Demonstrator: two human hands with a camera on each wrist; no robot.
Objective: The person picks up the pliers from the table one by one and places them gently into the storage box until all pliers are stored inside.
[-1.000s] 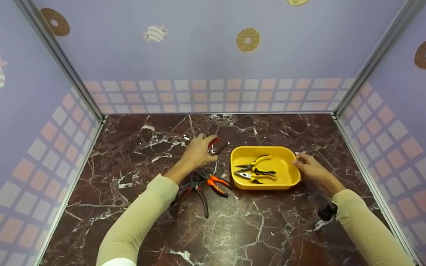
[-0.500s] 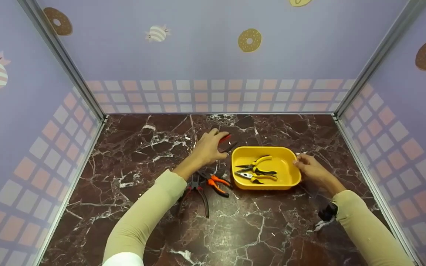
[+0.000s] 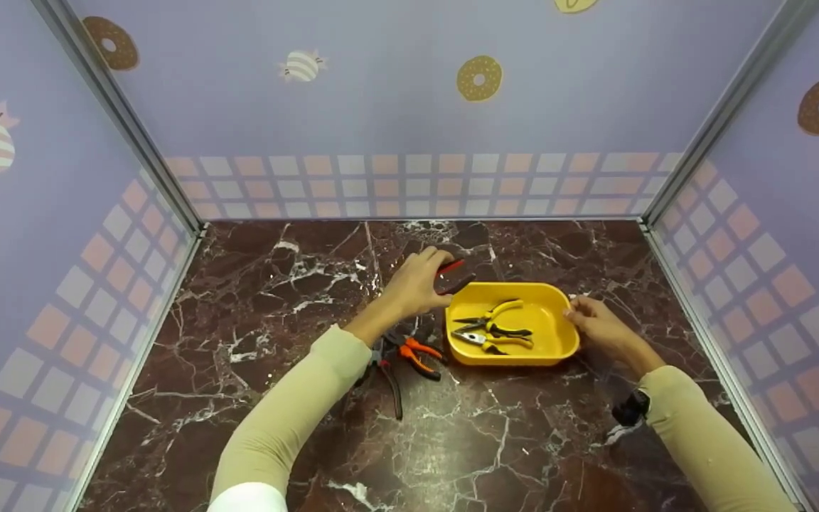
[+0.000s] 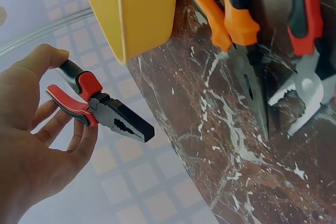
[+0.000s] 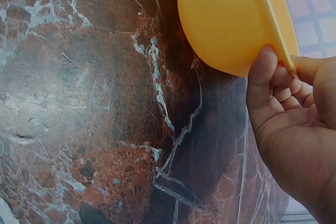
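My left hand [image 3: 416, 282] grips red-and-black combination pliers [image 4: 98, 98] by the handles, above the table by the back left corner of a yellow bin [image 3: 452, 348]. In the left wrist view the pliers' jaws are closed and point away from the palm. My right hand [image 3: 600, 326] pinches the bin's right rim between thumb and fingers, plain in the right wrist view. Inside the bin lie two yellow-and-black pliers, one long-nosed [image 3: 498, 310] and one with a broader silver head [image 3: 477, 337]. The bin stands on the table.
Orange-and-black long-nose pliers [image 3: 415, 353] lie left of the bin on the dark marbled table [image 3: 502, 441]. Beside them are red-and-black pliers [image 3: 392, 384], partly hidden by my left sleeve. Patterned panels [image 3: 381, 107] wall in the back and both sides.
My left hand has moved right with the red-and-black pliers, from over the table to the bin's back left corner. My right hand keeps its pinch on the rim.
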